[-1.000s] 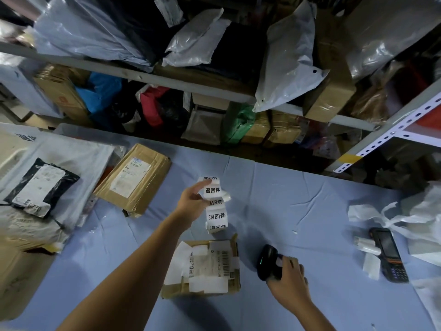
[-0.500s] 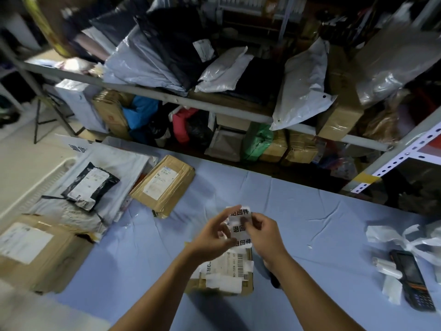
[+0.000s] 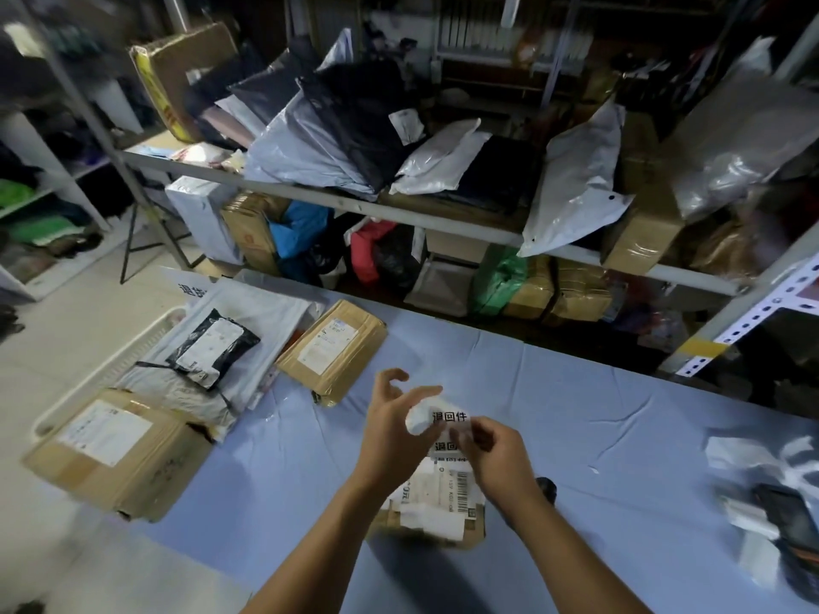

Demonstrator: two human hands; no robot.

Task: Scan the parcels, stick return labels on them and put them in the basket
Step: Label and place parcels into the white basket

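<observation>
Head view gives me both bare forearms reaching over a table draped in smooth, pale blue cloth with fine creases. My left hand pinches a glossy white label strip printed with bold black characters; thumb and forefinger are closed on its curled upper end while the other fingers splay loose. My right hand is pressed shut on the strip just below, fingertips nipping an edge of one label. The strip hangs directly above a small brown cardboard parcel, boxy, its top layered with white paper slips and a barcode sticker, lying on the cloth under my wrists.

Just right of that parcel a dark, rounded scanner peeks out from behind my right forearm. A flat taped carton lies further left on the cloth, with a larger, scuffed box near the table corner. Between them sits a white slatted plastic basket filled with crinkled grey poly mailers and a black pouch bearing a white label. At the blurred right edge I see a dark handheld terminal among white paper scraps.
</observation>
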